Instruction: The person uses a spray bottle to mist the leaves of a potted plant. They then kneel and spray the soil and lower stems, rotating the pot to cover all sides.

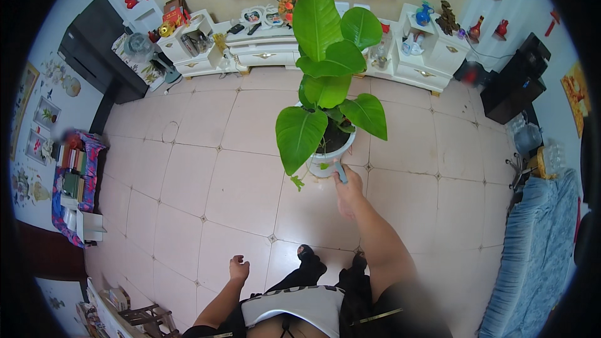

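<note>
A tall plant with large green leaves (pixel 322 44) grows in a white pot (pixel 325 164) standing on the pink tiled floor (pixel 206 169). My right hand (pixel 348 194) reaches forward to the pot's near rim and is shut on a small grey tool (pixel 340 172) whose tip points at the pot. My left hand (pixel 238 270) hangs low by my left side, fingers loosely curled, holding nothing. My feet (pixel 332 261) in dark shoes stand just behind the pot.
A white cabinet unit (pixel 269 47) with ornaments runs along the far wall under purple curtains. A dark cabinet (pixel 94 50) stands at the left, a bookshelf (pixel 75 175) lower left, black speakers (pixel 516 81) at the right and a blue sofa (pixel 541 256) lower right.
</note>
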### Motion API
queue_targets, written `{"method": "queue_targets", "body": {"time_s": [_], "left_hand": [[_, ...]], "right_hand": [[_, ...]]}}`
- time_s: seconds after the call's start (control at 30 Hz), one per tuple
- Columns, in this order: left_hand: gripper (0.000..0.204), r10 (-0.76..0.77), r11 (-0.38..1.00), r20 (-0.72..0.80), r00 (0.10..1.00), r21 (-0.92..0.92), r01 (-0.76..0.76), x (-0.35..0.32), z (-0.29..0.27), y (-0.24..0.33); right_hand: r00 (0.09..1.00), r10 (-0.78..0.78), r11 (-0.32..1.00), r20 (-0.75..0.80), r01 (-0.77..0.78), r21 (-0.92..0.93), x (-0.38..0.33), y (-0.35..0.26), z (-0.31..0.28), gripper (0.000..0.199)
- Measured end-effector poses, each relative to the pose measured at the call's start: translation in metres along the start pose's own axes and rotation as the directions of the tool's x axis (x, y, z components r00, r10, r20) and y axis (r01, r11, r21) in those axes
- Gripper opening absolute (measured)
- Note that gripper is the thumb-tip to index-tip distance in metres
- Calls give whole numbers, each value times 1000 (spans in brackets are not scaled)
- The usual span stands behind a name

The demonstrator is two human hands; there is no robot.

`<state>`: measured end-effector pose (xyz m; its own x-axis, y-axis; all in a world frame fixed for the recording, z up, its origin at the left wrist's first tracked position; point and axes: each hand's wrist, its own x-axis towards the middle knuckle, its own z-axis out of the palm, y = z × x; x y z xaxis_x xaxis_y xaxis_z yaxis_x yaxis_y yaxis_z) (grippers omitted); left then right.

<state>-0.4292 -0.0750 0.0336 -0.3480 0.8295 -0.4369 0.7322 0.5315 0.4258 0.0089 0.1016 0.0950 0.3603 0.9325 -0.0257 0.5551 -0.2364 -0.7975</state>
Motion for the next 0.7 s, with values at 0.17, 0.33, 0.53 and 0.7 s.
{"method": "queue_targets", "body": {"time_s": [0.17, 0.33, 0.53, 0.7], "left_hand": [[38, 13, 1000, -7, 1000, 1, -13, 1, 0, 5], [37, 52, 998, -9, 999, 23, -52, 7, 4, -7], [36, 32, 999, 15, 999, 22, -32, 11, -1, -2], [35, 16, 1000, 13, 1000, -11, -16, 12, -1, 7]], "right_hand": [[999, 28, 1000, 20, -28, -5, 8, 6, 2, 29], [997, 80, 996, -12, -80, -49, 13, 3, 5, 24], [1000, 5, 997, -31, -2, 77, 18, -3, 8, 23], [996, -5, 997, -91, 12, 71, 22, -29, -9, 22]]}}
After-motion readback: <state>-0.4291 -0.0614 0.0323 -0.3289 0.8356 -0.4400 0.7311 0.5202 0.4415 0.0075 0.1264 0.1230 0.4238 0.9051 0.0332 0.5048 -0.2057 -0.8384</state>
